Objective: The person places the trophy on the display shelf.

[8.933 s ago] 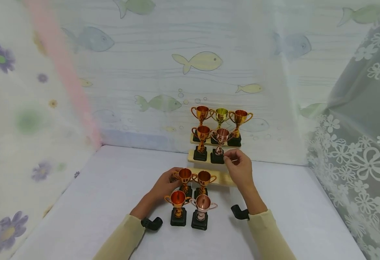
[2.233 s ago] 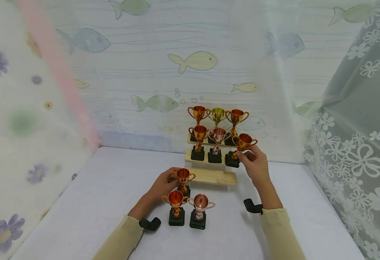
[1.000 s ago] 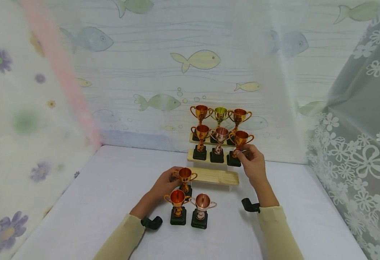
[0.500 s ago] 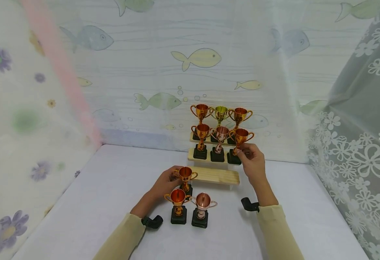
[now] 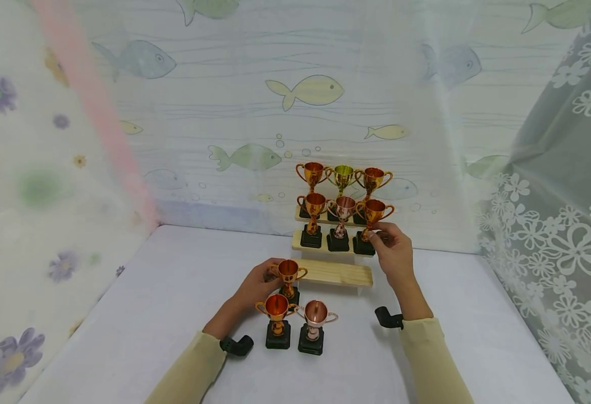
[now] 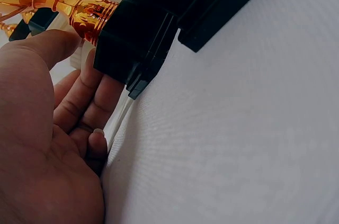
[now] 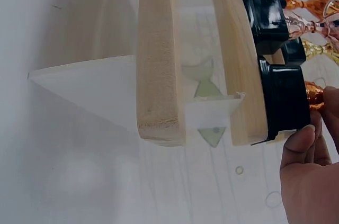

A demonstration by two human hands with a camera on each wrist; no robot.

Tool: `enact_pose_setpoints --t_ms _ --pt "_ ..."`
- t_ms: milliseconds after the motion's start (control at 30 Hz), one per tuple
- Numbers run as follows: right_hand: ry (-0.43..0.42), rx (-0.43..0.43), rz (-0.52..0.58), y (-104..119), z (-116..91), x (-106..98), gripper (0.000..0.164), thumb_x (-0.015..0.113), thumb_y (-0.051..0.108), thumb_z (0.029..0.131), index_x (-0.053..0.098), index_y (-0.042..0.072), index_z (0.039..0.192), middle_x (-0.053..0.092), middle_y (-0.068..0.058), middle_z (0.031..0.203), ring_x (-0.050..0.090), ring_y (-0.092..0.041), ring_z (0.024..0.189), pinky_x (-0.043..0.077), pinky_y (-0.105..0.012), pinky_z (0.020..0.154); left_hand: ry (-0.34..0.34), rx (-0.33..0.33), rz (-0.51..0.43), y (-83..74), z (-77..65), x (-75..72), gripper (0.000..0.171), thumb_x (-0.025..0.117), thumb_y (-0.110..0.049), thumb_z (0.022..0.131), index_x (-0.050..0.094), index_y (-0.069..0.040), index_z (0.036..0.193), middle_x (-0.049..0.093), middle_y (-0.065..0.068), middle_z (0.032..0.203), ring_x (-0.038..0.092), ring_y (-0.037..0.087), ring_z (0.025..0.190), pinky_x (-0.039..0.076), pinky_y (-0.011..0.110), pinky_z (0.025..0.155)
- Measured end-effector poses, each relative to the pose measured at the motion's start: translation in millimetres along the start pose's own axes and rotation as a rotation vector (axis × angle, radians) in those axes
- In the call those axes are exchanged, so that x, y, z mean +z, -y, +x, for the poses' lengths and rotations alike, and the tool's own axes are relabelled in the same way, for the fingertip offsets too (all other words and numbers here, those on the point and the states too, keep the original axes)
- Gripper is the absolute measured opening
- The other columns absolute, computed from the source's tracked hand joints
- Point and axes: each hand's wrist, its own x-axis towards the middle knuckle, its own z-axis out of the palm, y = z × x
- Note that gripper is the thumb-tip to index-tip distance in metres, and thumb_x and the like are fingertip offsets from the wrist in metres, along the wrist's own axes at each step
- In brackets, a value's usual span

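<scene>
In the head view my right hand (image 5: 394,252) pinches the stem of a copper-orange trophy cup (image 5: 374,210) at the right end of the middle shelf. The right wrist view shows that trophy's black base (image 7: 286,97) on the shelf's wooden board, fingertips at the stem. My left hand (image 5: 257,286) holds another orange trophy cup (image 5: 288,271) standing on the table, its thumb by the stem and fingers against the black base (image 6: 132,38). In front of it stand an orange trophy cup (image 5: 277,308) and a rose-pink trophy cup (image 5: 316,314).
A three-step wooden stand rises at the back; its bottom shelf (image 5: 335,272) is bare wood. An orange trophy (image 5: 312,206) and a rose trophy (image 5: 343,209) share the middle shelf. The top shelf bears three trophies, a yellow-gold one (image 5: 343,177) in the middle. Fish-patterned curtain (image 5: 199,112) hangs behind.
Since the earliest frame, my right hand has left the rose trophy and brought an orange one from the table to the middle shelf, where its tilt has straightened. My left hand has stayed put.
</scene>
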Motion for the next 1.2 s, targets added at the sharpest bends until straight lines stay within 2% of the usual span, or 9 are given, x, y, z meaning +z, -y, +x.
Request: enact_pose_setpoints --t_ms 200,433,667,867,1033,1200 --pt "0.006 0.018 -0.009 2 0 2 0.024 0.064 -0.002 0.094 0.066 -0.008 0.118 0.063 -0.026 0.114 0.056 -0.021 0.086 0.044 -0.018 0.063 0.002 -0.003 -0.005 0.3 -0.4 0.8 0.039 0.064 -0.008 0.097 0.057 -0.01 0.135 0.07 0.006 0.116 0.066 0.013 0.096 0.052 0.035 0.085" --pt "0.011 0.01 0.04 0 2 1 0.027 0.062 -0.006 0.094 0.064 -0.01 0.12 0.061 -0.029 0.118 0.06 -0.02 0.092 0.048 -0.017 0.072 0.002 -0.003 -0.007 -0.5 0.1 0.1 0.039 0.064 -0.008 0.097 0.057 -0.01 0.135 0.07 0.006 0.117 0.067 0.016 0.1 0.052 0.035 0.087" --pt "0.017 0.033 0.017 0 2 0 0.028 0.062 -0.005 0.094 0.064 -0.009 0.121 0.061 -0.028 0.12 0.06 -0.024 0.095 0.048 -0.017 0.074 0.0 -0.007 -0.004 -1.4 0.1 0.2 0.039 0.063 -0.007 0.097 0.057 -0.009 0.135 0.07 0.006 0.116 0.067 0.014 0.098 0.052 0.035 0.087" --pt "-0.002 0.046 0.03 -17 6 -4 0.029 0.063 0.0 0.095 0.062 -0.009 0.123 0.06 -0.028 0.121 0.059 -0.017 0.094 0.048 -0.016 0.077 -0.002 -0.015 -0.001 -3.2 0.0 0.0 0.039 0.063 -0.007 0.097 0.057 -0.008 0.135 0.07 0.006 0.116 0.067 0.015 0.099 0.052 0.034 0.087" --pt "-0.01 0.063 0.014 -28 5 -7 0.023 0.065 0.008 0.097 0.064 -0.004 0.116 0.063 -0.017 0.107 0.059 -0.018 0.083 0.049 -0.018 0.07 -0.01 -0.029 0.001 -3.1 0.2 0.3 0.037 0.063 -0.007 0.097 0.058 -0.009 0.134 0.07 0.005 0.116 0.066 0.014 0.097 0.052 0.035 0.087" --pt "0.02 0.049 0.027 -27 0 -9 0.02 0.066 0.011 0.096 0.064 -0.005 0.108 0.061 -0.007 0.09 0.057 -0.026 0.074 0.05 -0.021 0.063 -0.016 -0.038 -0.011 -0.9 0.5 0.7 0.038 0.063 -0.007 0.097 0.058 -0.01 0.134 0.07 0.005 0.115 0.066 0.011 0.095 0.051 0.035 0.087"
